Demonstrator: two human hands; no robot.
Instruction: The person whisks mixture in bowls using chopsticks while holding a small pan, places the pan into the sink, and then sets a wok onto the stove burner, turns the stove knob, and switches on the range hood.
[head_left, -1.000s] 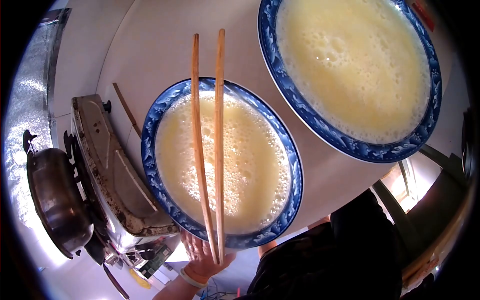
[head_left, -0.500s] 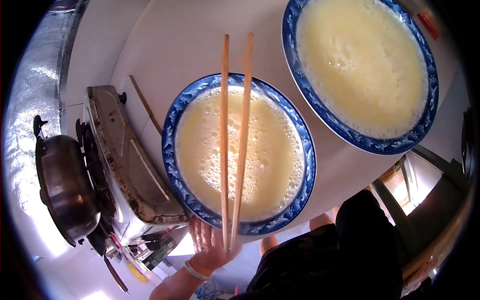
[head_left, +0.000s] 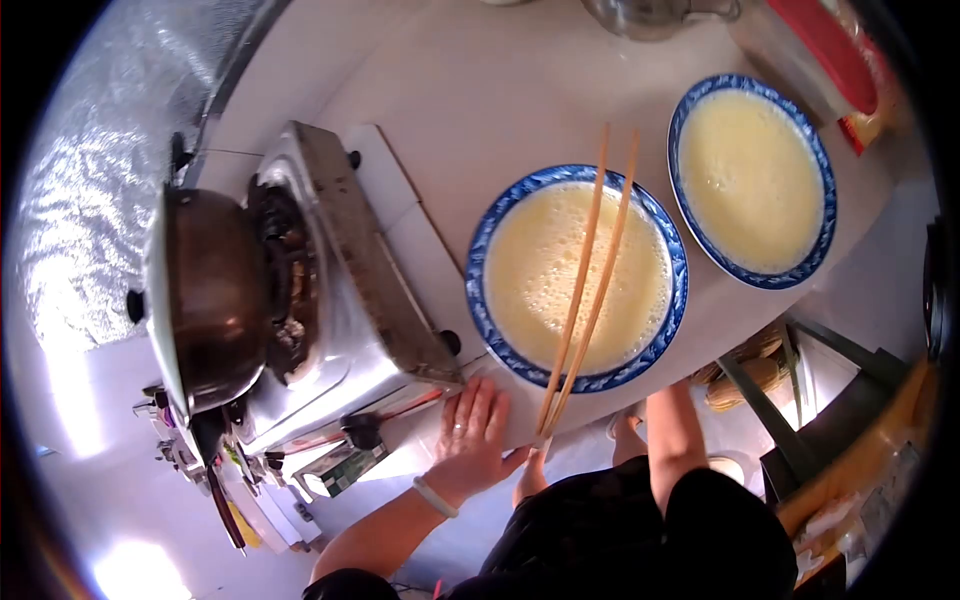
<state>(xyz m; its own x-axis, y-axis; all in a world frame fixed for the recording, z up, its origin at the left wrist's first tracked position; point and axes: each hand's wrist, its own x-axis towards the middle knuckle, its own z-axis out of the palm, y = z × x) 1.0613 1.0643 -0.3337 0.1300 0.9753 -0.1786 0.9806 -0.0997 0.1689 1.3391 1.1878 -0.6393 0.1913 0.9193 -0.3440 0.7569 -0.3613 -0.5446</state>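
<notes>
My left hand [head_left: 474, 440], with a ring and a pale wristband, lies on the counter's front edge. Its fingers are stretched out and its thumb stands apart; it holds nothing. Just beyond it is a blue-and-white bowl [head_left: 480, 310] of frothy pale yellow liquid. A pair of wooden chopsticks [head_left: 583, 290] lies across this bowl, their near ends reaching past the rim close to my left thumb. A second bowl [head_left: 826, 185] with similar liquid sits farther right. My right forearm reaches to the counter edge below the first bowl; the hand itself is hidden.
On the left stands a gas stove [head_left: 360, 260] with a metal pan [head_left: 215, 300] on its burner. A glass or metal vessel [head_left: 640, 15] is at the back, beside a red-topped item [head_left: 830, 55] at the back right. A dark-framed stool or rack [head_left: 770, 410] stands below.
The view has pulled back and shifted, so the bowls look smaller and the back of the counter shows. My right forearm has come into view. The chopsticks still lie across the bowl.
</notes>
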